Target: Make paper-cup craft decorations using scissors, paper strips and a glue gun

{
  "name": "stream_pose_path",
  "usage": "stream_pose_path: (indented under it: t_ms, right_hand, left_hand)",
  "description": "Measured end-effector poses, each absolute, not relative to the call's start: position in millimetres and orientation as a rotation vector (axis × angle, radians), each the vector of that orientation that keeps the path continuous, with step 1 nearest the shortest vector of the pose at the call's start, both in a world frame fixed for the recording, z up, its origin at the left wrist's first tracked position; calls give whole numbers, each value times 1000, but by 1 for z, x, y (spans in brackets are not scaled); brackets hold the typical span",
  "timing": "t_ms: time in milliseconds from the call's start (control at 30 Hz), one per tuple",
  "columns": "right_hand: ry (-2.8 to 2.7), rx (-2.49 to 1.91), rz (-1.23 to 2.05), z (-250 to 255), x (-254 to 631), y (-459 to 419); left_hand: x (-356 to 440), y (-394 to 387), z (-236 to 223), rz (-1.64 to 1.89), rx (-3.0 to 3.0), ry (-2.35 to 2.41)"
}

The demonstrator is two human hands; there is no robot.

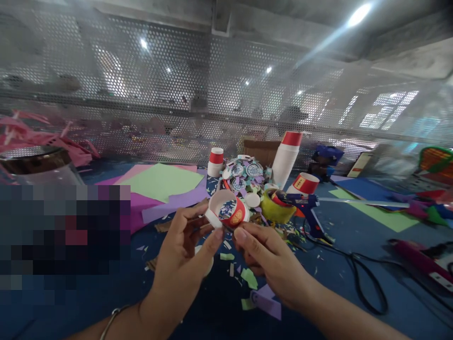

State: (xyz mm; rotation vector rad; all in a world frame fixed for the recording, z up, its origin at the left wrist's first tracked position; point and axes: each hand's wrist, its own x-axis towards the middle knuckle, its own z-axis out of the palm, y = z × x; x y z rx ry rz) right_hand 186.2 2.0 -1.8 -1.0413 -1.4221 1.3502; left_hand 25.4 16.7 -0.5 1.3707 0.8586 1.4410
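Between my two hands is a paper cup (238,213) with a red band, white rim and gold mark; its wall looks cut open into a ring. My left hand (184,264) grips its white left end between thumb and fingers. My right hand (269,252) pinches its lower right edge. Green and purple paper scraps (249,278) lie on the blue table below. Beyond the cup is a pile of cut pieces and round discs (244,174). A white round piece is partly hidden behind my left hand.
A blue glue gun (311,215) rests by a yellow container (278,208), its black cord looping right to a power strip (421,267). Stacked paper cups (285,163) stand behind. Coloured sheets (163,182) and a large jar (42,165) are left. A perforated metal screen (159,71) rises behind the table.
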Motion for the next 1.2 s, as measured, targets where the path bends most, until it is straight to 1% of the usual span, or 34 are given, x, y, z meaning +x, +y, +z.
stream_pose_path:
  t_ms: [300, 533, 1200]
  right_hand:
    - [-1363, -1013, 1483, 0, 187, 5]
    - [-1247, -1026, 1556, -2, 186, 6]
    - [-1519, -1108, 1200, -6, 187, 7]
  left_hand:
    - [23, 22, -1, 1401, 1198, 867]
    - [26, 19, -3, 1315, 1233, 889]
    - [24, 15, -5, 1370, 1361, 901]
